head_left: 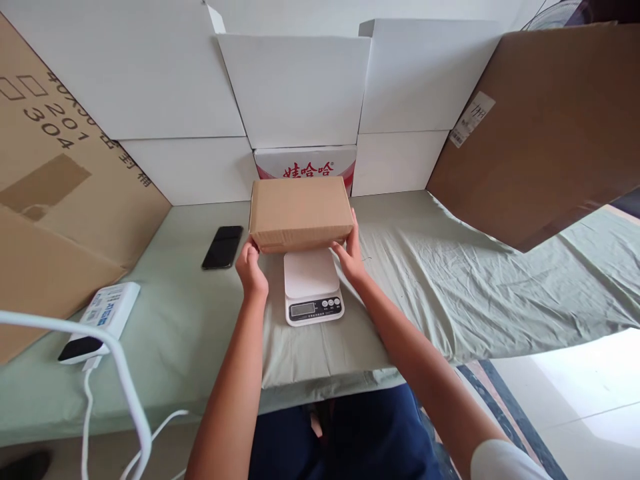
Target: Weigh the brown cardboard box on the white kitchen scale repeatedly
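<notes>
- Cardboard box [301, 212] is gripped at both ends: left hand [251, 269] and right hand [350, 256], just above the kitchen scale [313, 287].
- Best kept level and centred between the palms, display left uncovered, phone [223, 247] left of the grip avoided.

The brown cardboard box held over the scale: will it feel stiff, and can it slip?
The box probably stays stiff: its faces look flat. It seems light, since the left hand and right hand grip only its lower corners. Its plain sides could slip a little.
</notes>
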Action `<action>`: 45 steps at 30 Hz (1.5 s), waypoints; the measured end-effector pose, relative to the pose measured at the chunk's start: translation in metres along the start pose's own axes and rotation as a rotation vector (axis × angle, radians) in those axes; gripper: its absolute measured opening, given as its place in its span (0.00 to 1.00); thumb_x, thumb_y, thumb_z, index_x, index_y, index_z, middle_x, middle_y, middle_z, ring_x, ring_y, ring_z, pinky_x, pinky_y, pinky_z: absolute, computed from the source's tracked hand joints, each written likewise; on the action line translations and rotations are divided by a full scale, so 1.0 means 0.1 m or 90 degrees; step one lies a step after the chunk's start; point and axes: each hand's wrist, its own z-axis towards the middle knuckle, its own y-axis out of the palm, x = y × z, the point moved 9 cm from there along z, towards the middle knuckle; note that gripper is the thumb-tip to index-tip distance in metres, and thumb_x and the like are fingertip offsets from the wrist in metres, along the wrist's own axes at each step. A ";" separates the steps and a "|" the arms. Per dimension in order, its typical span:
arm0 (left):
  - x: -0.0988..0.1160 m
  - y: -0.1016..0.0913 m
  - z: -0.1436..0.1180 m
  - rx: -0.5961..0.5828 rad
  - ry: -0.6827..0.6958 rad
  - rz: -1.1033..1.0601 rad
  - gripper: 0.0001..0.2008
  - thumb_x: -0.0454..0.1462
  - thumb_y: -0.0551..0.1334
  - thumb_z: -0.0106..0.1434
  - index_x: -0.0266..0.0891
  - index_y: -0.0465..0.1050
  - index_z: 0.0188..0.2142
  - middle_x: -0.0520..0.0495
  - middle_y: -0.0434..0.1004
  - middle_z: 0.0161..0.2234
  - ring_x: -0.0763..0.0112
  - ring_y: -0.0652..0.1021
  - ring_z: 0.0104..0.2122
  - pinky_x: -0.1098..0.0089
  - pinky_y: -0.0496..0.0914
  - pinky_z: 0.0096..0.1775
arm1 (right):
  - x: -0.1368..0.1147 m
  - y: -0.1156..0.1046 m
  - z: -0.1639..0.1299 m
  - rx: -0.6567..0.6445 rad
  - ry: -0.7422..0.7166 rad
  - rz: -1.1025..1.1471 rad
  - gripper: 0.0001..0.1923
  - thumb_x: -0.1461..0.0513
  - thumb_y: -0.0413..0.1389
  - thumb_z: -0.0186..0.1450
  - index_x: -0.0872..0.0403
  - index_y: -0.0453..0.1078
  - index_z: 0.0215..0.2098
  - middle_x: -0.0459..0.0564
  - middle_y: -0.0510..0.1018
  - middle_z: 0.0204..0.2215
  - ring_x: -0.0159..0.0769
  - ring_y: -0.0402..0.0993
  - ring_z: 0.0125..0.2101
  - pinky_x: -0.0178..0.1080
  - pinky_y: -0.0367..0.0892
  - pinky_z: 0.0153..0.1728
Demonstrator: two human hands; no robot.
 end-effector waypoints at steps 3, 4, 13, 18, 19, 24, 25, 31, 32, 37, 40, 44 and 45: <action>0.12 -0.14 -0.27 0.025 -0.009 -0.028 0.25 0.51 0.58 0.64 0.36 0.79 0.50 0.38 0.81 0.50 0.59 0.79 0.53 0.62 0.70 0.55 | -0.13 -0.12 -0.25 0.007 -0.006 -0.043 0.46 0.39 0.54 0.66 0.43 0.41 0.74 0.51 0.47 0.74 0.51 0.43 0.74 0.57 0.42 0.73; 0.13 -0.19 -0.38 0.027 -0.024 -0.030 0.24 0.50 0.58 0.64 0.36 0.79 0.50 0.38 0.81 0.50 0.58 0.79 0.53 0.61 0.71 0.56 | -0.14 -0.17 -0.34 0.013 0.001 -0.044 0.46 0.40 0.54 0.66 0.42 0.41 0.74 0.51 0.48 0.74 0.51 0.43 0.74 0.58 0.42 0.73; 0.10 -0.45 -0.92 0.042 -0.114 -0.018 0.29 0.53 0.58 0.61 0.35 0.80 0.50 0.34 0.81 0.51 0.53 0.80 0.52 0.55 0.72 0.56 | -0.12 -0.31 -0.78 0.017 0.037 -0.057 0.44 0.41 0.54 0.67 0.42 0.41 0.74 0.51 0.50 0.72 0.52 0.47 0.72 0.59 0.45 0.72; 0.10 -0.50 -0.95 0.058 -0.137 -0.027 0.32 0.56 0.58 0.60 0.33 0.79 0.51 0.31 0.80 0.53 0.52 0.79 0.54 0.56 0.71 0.56 | -0.10 -0.28 -0.78 0.004 0.040 -0.065 0.44 0.41 0.53 0.67 0.42 0.41 0.73 0.50 0.50 0.73 0.51 0.44 0.73 0.58 0.44 0.73; 0.11 -0.50 -0.95 0.054 -0.136 -0.027 0.33 0.56 0.58 0.60 0.33 0.79 0.51 0.31 0.79 0.53 0.52 0.79 0.54 0.56 0.71 0.56 | -0.10 -0.28 -0.78 0.007 0.043 -0.063 0.44 0.41 0.53 0.67 0.41 0.42 0.73 0.50 0.50 0.73 0.51 0.44 0.73 0.58 0.44 0.72; 0.11 -0.45 -0.96 0.034 -0.131 -0.023 0.34 0.57 0.58 0.61 0.33 0.78 0.53 0.30 0.79 0.54 0.51 0.78 0.56 0.55 0.70 0.57 | -0.11 -0.29 -0.78 0.020 0.049 -0.063 0.42 0.41 0.54 0.67 0.41 0.43 0.73 0.50 0.51 0.73 0.51 0.46 0.72 0.58 0.45 0.72; 0.11 -0.44 -0.96 0.029 -0.133 -0.021 0.34 0.57 0.58 0.61 0.33 0.78 0.53 0.30 0.78 0.54 0.51 0.78 0.56 0.56 0.70 0.57 | -0.12 -0.29 -0.78 0.021 0.050 -0.065 0.42 0.41 0.53 0.67 0.41 0.44 0.73 0.50 0.52 0.72 0.51 0.47 0.72 0.58 0.46 0.72; 0.24 -0.53 -0.89 0.050 -0.094 -0.037 0.31 0.54 0.53 0.65 0.41 0.73 0.60 0.35 0.72 0.62 0.56 0.73 0.62 0.58 0.68 0.59 | -0.27 -0.50 -0.72 0.113 0.004 -0.158 0.42 0.40 0.49 0.67 0.40 0.41 0.73 0.53 0.52 0.70 0.55 0.56 0.68 0.60 0.61 0.64; 0.27 -0.58 -0.87 0.068 -0.081 -0.046 0.31 0.54 0.51 0.66 0.43 0.71 0.61 0.36 0.71 0.63 0.57 0.72 0.63 0.58 0.67 0.60 | -0.30 -0.60 -0.72 0.165 -0.007 -0.183 0.41 0.41 0.47 0.67 0.38 0.40 0.73 0.52 0.52 0.70 0.55 0.58 0.67 0.61 0.63 0.62; 0.24 -0.61 -0.83 0.063 -0.114 -0.079 0.31 0.55 0.49 0.66 0.42 0.74 0.58 0.36 0.72 0.62 0.57 0.72 0.62 0.59 0.68 0.59 | -0.30 -0.82 -0.69 0.270 0.017 -0.206 0.38 0.44 0.40 0.69 0.36 0.34 0.74 0.52 0.54 0.68 0.53 0.61 0.65 0.60 0.65 0.59; 0.23 -0.54 -0.86 0.045 -0.122 -0.073 0.30 0.55 0.52 0.65 0.39 0.77 0.55 0.34 0.75 0.59 0.55 0.74 0.61 0.58 0.69 0.59 | -0.24 -0.69 -0.66 0.204 0.043 -0.118 0.37 0.43 0.42 0.68 0.36 0.38 0.73 0.52 0.56 0.68 0.53 0.63 0.64 0.60 0.64 0.60; 0.26 -0.54 -0.88 0.063 -0.103 -0.070 0.27 0.51 0.55 0.64 0.37 0.79 0.52 0.33 0.78 0.55 0.54 0.76 0.58 0.56 0.69 0.59 | -0.22 -0.59 -0.68 0.171 0.046 -0.031 0.36 0.43 0.45 0.68 0.35 0.42 0.72 0.51 0.54 0.69 0.54 0.63 0.64 0.61 0.62 0.61; 0.25 -0.54 -0.88 0.063 -0.104 -0.072 0.26 0.50 0.56 0.64 0.37 0.79 0.52 0.33 0.78 0.55 0.54 0.77 0.58 0.55 0.69 0.58 | -0.21 -0.58 -0.69 0.170 0.048 -0.027 0.36 0.43 0.45 0.68 0.36 0.42 0.72 0.52 0.54 0.69 0.54 0.64 0.64 0.61 0.62 0.61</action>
